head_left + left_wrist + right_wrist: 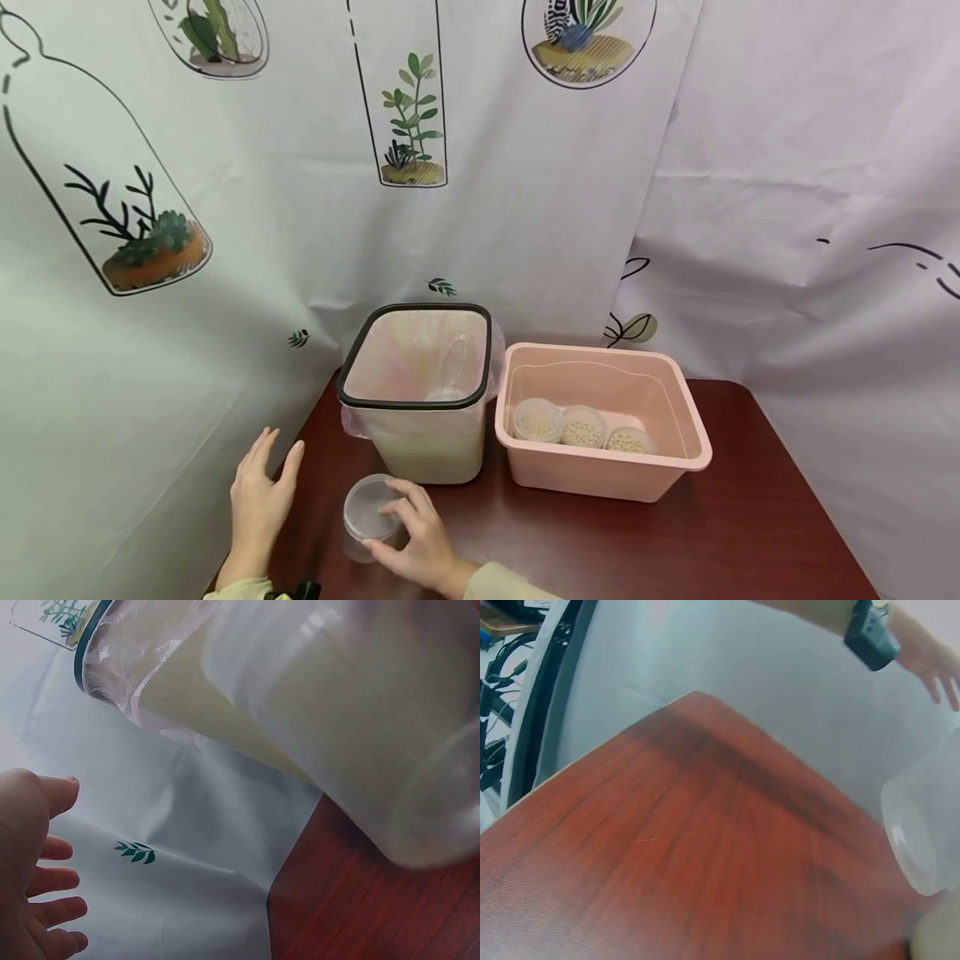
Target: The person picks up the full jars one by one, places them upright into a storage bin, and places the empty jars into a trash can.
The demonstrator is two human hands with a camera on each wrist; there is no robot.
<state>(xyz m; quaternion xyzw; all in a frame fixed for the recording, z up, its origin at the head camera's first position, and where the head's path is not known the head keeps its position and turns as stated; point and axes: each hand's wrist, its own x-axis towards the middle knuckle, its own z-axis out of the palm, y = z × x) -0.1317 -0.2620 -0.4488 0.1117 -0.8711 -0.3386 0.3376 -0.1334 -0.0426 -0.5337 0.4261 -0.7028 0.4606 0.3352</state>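
A clear plastic jar (367, 510) is gripped at its top by my right hand (423, 537), thumb on the near side and fingers on the far side. In the left wrist view the jar (352, 735) looms large and see-through, with no contents visible. The right wrist view catches its rounded end (926, 825) at the right edge. My left hand (258, 496) is raised left of the jar, fingers extended, holding nothing. That same hand (30, 870) shows relaxed, spread fingers in the left wrist view, apart from the jar.
Behind the jar stands a bin (431, 446) with a black rim and plastic liner; a clear plastic item (453, 367) lies inside. To its right, a pink basin (592, 475) holds three clear tubs (583, 427) of pale beans or pellets. All stand on a dark red wooden table (742, 500).
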